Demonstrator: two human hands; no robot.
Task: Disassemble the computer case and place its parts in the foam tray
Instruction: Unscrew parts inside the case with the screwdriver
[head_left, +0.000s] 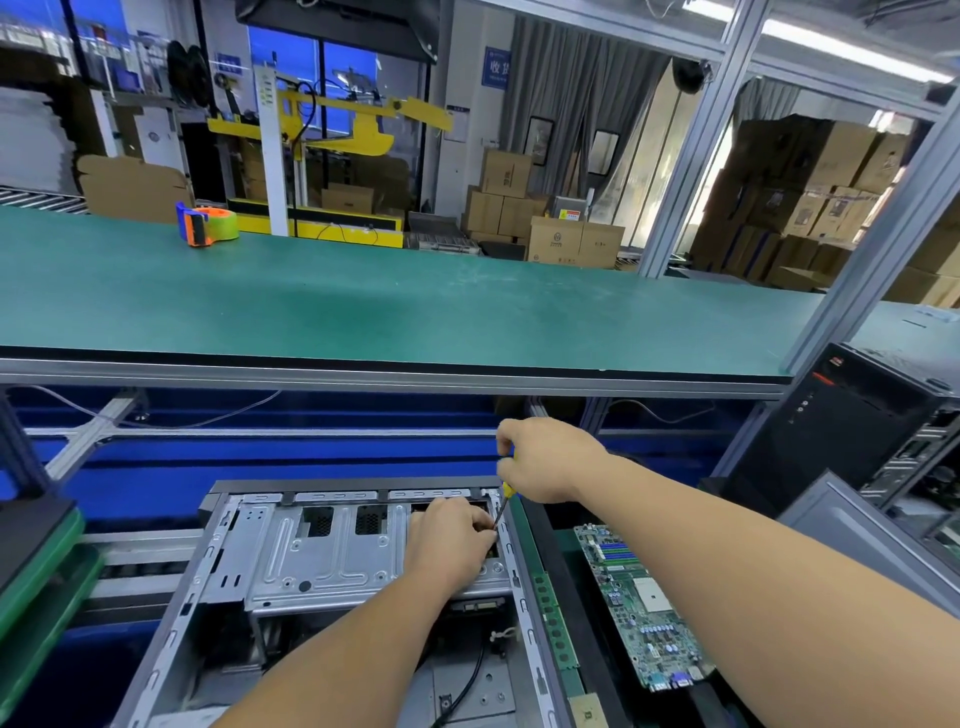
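the open computer case (291, 561) lies on its side at the bottom of the view, its bare metal frame facing up, with a black cable (470, 680) running through the nearer part of it. the left hand (449, 540) rests on the metal drive cage in the far right corner of the case, its fingers (480, 519) curled down at the tip of a screwdriver (503, 501); whether they pinch a screw or the shaft itself cannot be made out. the right hand (545, 460) is just above and beyond it, fingers curled around the yellow handle of the screwdriver, which points steeply down into that corner of the case.

just to the right of the case, a green memory stick (555, 621) lies along the left edge of a dark foam tray (587, 623). further right in the same tray lies a green circuit board (639, 608), flat, with a white square socket near its middle and a blue port at its near end. a small square chip (587, 714) sits at the tray's near corner.

at the left edge a stack of green and black trays (36, 561) shows in part. to the right, beyond the foam tray, a black computer tower (852, 431) stands upright with its side open, and a grey panel (841, 525) leans in front of it.

beyond the hands a long green worktop (415, 301) crosses the view at a higher level. a tape dispenser (205, 224) in orange and blue, with a green roll, stands on its far left part. behind it are a yellow machine (332, 124), stacked cardboard boxes (519, 208) and grey curtains (582, 104).
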